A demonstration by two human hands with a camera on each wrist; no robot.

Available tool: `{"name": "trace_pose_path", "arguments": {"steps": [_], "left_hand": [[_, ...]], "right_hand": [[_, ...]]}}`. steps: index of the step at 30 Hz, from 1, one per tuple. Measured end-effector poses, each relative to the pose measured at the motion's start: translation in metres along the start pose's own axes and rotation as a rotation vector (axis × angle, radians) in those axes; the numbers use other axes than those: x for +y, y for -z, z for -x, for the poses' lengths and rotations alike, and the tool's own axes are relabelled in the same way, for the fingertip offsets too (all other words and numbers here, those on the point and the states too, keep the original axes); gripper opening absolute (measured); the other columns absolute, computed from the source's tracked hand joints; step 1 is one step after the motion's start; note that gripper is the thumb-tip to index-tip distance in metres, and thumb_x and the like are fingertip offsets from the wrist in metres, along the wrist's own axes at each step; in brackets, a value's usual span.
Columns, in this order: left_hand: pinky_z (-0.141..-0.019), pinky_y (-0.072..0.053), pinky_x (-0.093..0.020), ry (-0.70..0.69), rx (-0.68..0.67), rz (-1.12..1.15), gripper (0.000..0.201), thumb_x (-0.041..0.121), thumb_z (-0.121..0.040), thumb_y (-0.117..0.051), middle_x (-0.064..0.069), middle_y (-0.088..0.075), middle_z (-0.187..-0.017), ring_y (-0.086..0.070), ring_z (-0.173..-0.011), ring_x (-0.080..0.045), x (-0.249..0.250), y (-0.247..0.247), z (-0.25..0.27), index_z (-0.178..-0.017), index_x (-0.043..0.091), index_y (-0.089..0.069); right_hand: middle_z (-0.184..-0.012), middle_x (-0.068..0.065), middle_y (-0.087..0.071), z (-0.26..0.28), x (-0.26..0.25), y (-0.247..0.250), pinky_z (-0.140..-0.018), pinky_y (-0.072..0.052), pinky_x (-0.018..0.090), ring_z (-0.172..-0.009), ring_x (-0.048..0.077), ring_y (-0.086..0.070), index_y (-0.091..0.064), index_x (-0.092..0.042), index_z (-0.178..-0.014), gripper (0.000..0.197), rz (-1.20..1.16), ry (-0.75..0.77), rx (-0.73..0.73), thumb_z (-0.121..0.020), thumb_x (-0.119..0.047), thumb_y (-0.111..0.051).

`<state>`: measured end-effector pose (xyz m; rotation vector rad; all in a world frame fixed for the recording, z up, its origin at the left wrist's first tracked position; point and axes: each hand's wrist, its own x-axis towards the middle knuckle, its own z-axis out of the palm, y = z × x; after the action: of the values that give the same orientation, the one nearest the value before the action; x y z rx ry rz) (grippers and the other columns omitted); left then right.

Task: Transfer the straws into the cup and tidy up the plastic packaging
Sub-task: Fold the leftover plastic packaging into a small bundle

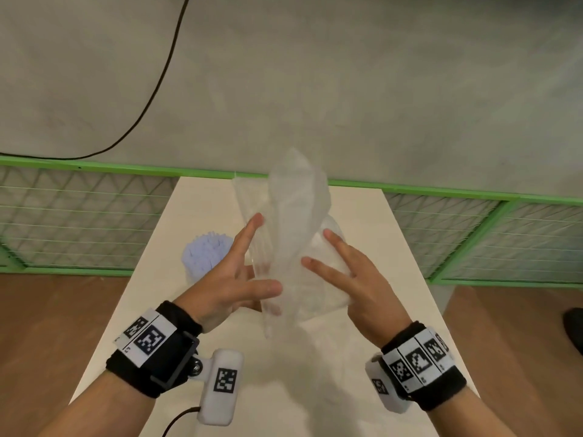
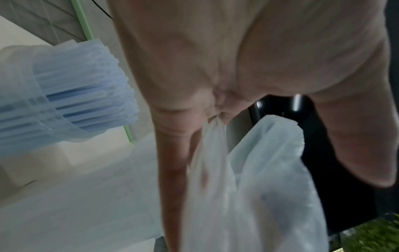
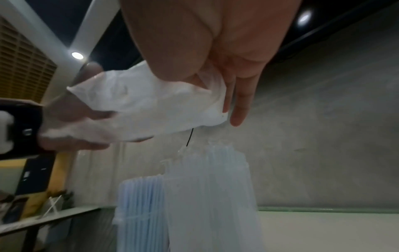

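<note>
Both hands up over the table [image 1: 362, 216] with the empty bag [image 1: 293, 222] between them; left hand [image 1: 233, 275] has it pinched between thumb and fingers, index straight; right hand [image 1: 344, 275] pinches the other side, two fingers extended. Straws [image 1: 206, 252] already stand in the cup [image 2: 15, 95], just left of the left hand, so only the packaging looks left. Risks: film is thin and slick, a light pinch could let it slide out mid-fold; left hand sits close to the straws, a sideways sweep could tip the cup.
</note>
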<state>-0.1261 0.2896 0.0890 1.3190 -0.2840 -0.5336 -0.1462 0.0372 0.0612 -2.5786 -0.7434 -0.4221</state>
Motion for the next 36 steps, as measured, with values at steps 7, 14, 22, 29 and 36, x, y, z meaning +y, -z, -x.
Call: {"name": "trace_pose_path", "arguments": {"steps": [7, 14, 22, 29, 36], "left_hand": [[-0.098, -0.051, -0.047, -0.084, 0.095, -0.273, 0.103, 0.023, -0.069, -0.082, 0.011, -0.042, -0.147, -0.058, -0.121, -0.015, 0.001, 0.0, -0.002, -0.148, 0.047, -0.021], [-0.096, -0.046, -0.061, -0.035, -0.031, -0.475, 0.1, 0.027, -0.068, -0.079, 0.007, -0.057, -0.131, -0.053, -0.114, -0.047, 0.009, 0.003, 0.005, -0.145, 0.053, -0.022], [-0.078, -0.055, -0.023, -0.022, -0.072, -0.601, 0.103, 0.004, -0.079, -0.076, -0.003, -0.056, -0.117, -0.059, -0.076, -0.02, 0.013, 0.009, 0.011, -0.146, 0.053, -0.016], [-0.091, -0.052, -0.054, -0.055, 0.0, -0.487, 0.105, 0.005, -0.077, -0.078, 0.024, -0.05, -0.137, -0.061, -0.094, -0.035, 0.01, 0.011, 0.016, -0.148, 0.052, -0.016], [-0.098, -0.051, -0.048, -0.087, 0.05, -0.201, 0.085, 0.026, -0.072, -0.079, 0.007, -0.057, -0.136, -0.061, -0.118, -0.019, 0.01, 0.005, 0.009, -0.144, 0.039, -0.036]], "right_hand": [[-0.163, -0.011, -0.002, 0.001, -0.008, 0.035, -0.119, -0.016, 0.042, -0.149, 0.017, -0.009, -0.032, -0.043, -0.148, 0.081, -0.204, 0.063, -0.286, -0.079, -0.039, -0.074], [-0.141, -0.008, -0.036, -0.068, 0.032, 0.095, -0.101, -0.049, 0.033, -0.127, 0.014, -0.047, -0.049, -0.048, -0.129, 0.056, -0.557, -0.289, -0.014, -0.076, -0.05, -0.067], [-0.068, 0.006, -0.068, -0.111, 0.046, 0.101, -0.065, -0.057, 0.033, -0.061, 0.016, -0.064, -0.068, -0.002, -0.073, 0.034, -0.663, -0.472, -0.229, -0.085, -0.034, -0.064], [-0.105, 0.004, -0.068, -0.095, 0.054, 0.088, -0.064, -0.056, 0.034, -0.08, 0.024, -0.067, -0.061, -0.021, -0.104, 0.055, -1.205, -0.669, 0.103, -0.073, -0.067, -0.064], [-0.111, 0.018, -0.071, -0.05, 0.018, 0.033, -0.081, -0.06, 0.038, -0.089, 0.025, -0.072, -0.065, -0.003, -0.117, 0.035, -1.291, -0.682, -0.203, -0.086, -0.02, -0.07]]}}
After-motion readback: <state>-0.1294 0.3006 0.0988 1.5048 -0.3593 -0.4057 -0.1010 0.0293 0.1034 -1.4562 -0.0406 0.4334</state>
